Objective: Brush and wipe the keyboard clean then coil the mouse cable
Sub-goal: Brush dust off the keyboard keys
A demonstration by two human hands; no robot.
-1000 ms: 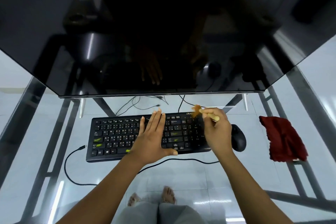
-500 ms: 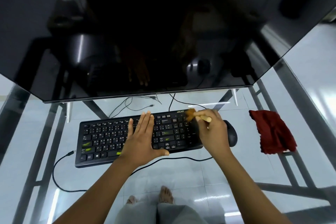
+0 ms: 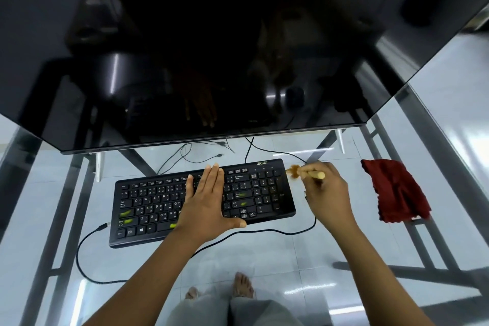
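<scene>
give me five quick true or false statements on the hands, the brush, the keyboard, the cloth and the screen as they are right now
1. The left hand lies flat on the keyboard with straight fingers. True.
2. The right hand holds the red cloth. False: it grips a brush; the cloth lies untouched to its right.
3. The brush's bristles are by the keyboard's far right corner. True.
4. The monitor is lit and shows a window. False: it is dark and shows only reflections.
5. The black cable lies in a neat coil. False: it runs loose along the keyboard's near side.
</scene>
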